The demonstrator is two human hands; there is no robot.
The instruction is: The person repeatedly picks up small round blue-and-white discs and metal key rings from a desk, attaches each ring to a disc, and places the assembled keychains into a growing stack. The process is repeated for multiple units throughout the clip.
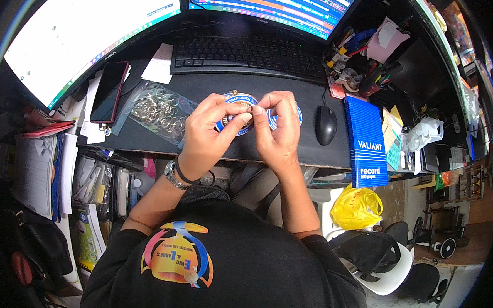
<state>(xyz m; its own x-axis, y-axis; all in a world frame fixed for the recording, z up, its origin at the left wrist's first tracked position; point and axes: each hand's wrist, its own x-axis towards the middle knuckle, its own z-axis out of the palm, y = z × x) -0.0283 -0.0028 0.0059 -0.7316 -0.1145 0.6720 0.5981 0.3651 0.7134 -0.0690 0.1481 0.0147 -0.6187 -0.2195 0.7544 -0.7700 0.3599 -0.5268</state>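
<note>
My left hand and my right hand meet over the desk's front part, thumbs and forefingers pinched close together. Between the fingertips is what looks like a small metal ring, mostly covered by them. A round blue-and-white medallion shows behind the fingers of my left hand, with a small gold-coloured piece at its top. Another blue-and-white disc is partly hidden behind my right hand; whether either disc is held or lies on the desk, I cannot tell. Left of my hands lies a clear plastic bag of metal key rings.
A keyboard sits beyond my hands, below two monitors. To the right are a black mouse, a blue record book and a pen holder. A phone lies at left. A yellow bag rests on a white chair.
</note>
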